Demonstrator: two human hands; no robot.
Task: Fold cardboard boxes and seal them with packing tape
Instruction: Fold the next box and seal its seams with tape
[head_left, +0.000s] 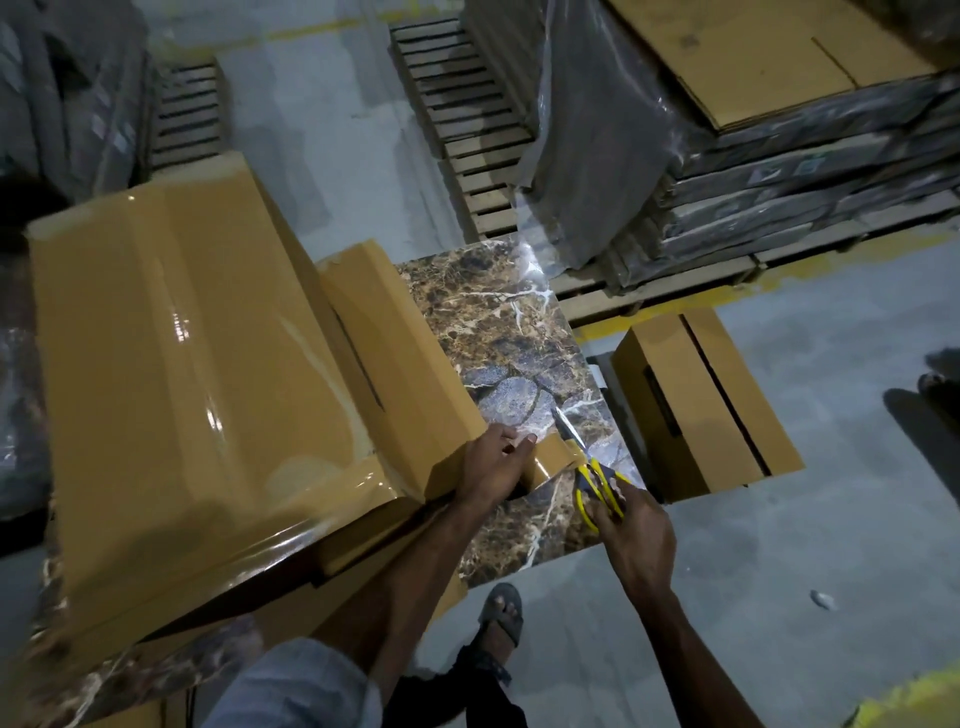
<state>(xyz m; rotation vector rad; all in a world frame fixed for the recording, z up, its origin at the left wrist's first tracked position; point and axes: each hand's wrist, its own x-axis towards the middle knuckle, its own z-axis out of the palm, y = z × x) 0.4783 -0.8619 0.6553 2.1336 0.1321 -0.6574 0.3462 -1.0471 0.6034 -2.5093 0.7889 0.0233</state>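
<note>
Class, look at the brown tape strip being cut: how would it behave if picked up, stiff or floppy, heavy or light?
Probably floppy: the tape strip looks thin, held taut only between the left hand and the scissors. Likely light. Its glossy surface hints it may curl or cling once cut.

The scene is being viewed by one wide-angle camera worn on the person's head, which is being aimed forward and steeply downward. The right hand (631, 525) gripping the scissors (587, 467) is being framed close, low and right of the middle. Just left of that grip, the left hand (488, 467) pinching the tape strip (550, 460) is being caught, and further left the taped box (182, 364) is filling the frame. Beyond the grip, the marbled table top (509, 332) and the pallets (467, 104) are being taken in toward the top edge. Nearer than the grip, the person's own foot (501, 616) and the floor (753, 571) are being shown.
</note>
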